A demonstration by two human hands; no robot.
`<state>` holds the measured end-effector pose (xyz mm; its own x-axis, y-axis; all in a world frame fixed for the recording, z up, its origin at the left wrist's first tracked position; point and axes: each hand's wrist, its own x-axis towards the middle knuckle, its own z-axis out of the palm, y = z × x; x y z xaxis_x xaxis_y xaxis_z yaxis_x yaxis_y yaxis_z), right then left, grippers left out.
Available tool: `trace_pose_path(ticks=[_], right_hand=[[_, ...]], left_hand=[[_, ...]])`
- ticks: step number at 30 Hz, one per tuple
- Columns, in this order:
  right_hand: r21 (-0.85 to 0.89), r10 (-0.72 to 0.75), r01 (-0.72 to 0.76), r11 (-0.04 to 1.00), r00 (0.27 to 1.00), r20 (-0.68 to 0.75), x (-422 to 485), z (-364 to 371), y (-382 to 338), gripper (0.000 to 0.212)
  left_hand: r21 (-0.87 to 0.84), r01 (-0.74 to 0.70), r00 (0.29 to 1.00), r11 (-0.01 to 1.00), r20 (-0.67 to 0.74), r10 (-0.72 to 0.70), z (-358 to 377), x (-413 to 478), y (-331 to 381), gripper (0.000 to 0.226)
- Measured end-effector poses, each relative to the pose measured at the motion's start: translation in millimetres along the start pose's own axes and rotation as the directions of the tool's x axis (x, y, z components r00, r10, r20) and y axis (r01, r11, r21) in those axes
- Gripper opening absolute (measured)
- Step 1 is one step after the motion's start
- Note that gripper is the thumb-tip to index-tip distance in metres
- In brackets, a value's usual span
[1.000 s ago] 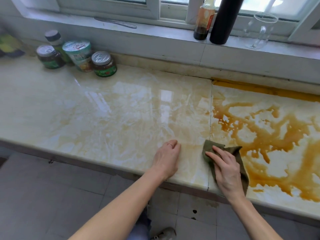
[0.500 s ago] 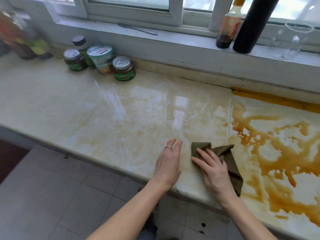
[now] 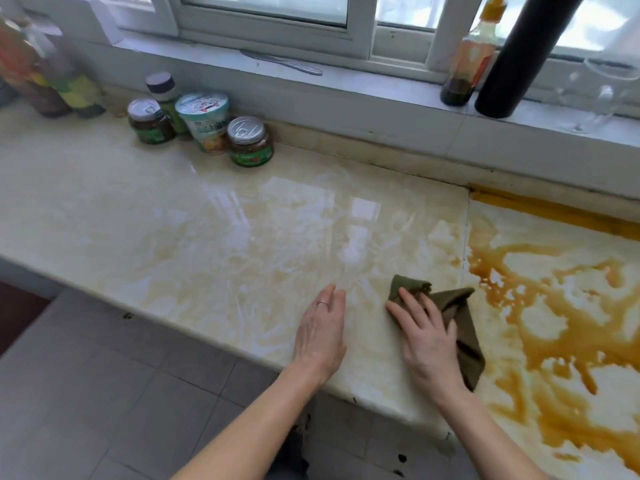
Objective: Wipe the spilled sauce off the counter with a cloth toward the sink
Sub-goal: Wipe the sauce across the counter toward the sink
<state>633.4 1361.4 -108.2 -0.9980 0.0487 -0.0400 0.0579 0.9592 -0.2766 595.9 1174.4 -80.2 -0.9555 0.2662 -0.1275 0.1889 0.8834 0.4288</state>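
Head view, down onto a pale marble counter; right hand laid palm-down on a crumpled olive-green cloth, fingers straight and slightly spread, pressing it to the stone near the front edge, at the seam between the two slabs; left hand flat on the bare stone just beside, fingers held together, a thin ring on one of them, apart from the cloth; spilled sauce, amber-brown, in streaks and puddles across the slab right of the seam, with a band of it along the back wall; faint yellowish smears over the left slab; at the back left, left jar and right jar, both metal-lidded, flanking a printed paper cup, with a dark-capped bottle behind; on the windowsill, a table knife, a sauce bottle, a black cylinder and a clear glass jug; blurred bottles at the far left.
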Motion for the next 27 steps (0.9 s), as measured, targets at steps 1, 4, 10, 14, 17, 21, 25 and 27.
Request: trace_pose_path(ticks=[1,4,10,14,17,21,25,27], right_hand=[[-0.037,-0.073,0.074,0.997,0.997,0.026,-6.6,4.5,-3.4,0.057],[-0.064,-0.093,0.099,0.993,0.991,0.098,7.4,1.9,6.6,0.061],[0.042,0.23,-0.234,0.971,0.969,0.086,32.8,-30.4,22.2,0.053],[0.029,-0.053,0.051,0.998,0.997,0.061,14.4,-8.2,-18.8,0.054],[0.004,-0.179,0.18,0.984,0.974,0.135,34.3,2.6,-20.9,0.055],[0.008,0.077,-0.078,0.997,0.991,0.107,79.3,-19.0,22.5,0.05],[0.081,0.267,-0.267,0.96,0.964,0.009,71.2,-29.4,56.4,0.051],[0.201,0.285,-0.259,0.945,0.952,-0.109,53.4,-29.0,50.2,0.056]], left_hand=[[0.002,-0.008,1.0,1.0,-0.004,0.008,3.0,0.7,1.5,0.067],[0.031,-0.035,0.999,0.999,-0.005,0.035,6.1,0.4,4.7,0.067],[0.025,-0.068,0.998,0.997,-0.015,0.069,-1.8,1.6,5.1,0.067],[-0.018,-0.082,0.994,0.996,-0.07,0.08,2.1,3.9,3.9,0.065],[-0.033,-0.113,0.991,0.993,-0.072,0.11,5.7,6.2,3.3,0.064],[-0.013,-0.121,0.99,0.993,-0.07,0.12,4.4,11.1,-0.6,0.065],[-0.017,-0.124,0.992,0.992,-0.04,0.124,2.7,14.6,0.9,0.068],[-0.024,-0.143,0.99,0.989,-0.027,0.142,6.7,15.9,7.8,0.068]])
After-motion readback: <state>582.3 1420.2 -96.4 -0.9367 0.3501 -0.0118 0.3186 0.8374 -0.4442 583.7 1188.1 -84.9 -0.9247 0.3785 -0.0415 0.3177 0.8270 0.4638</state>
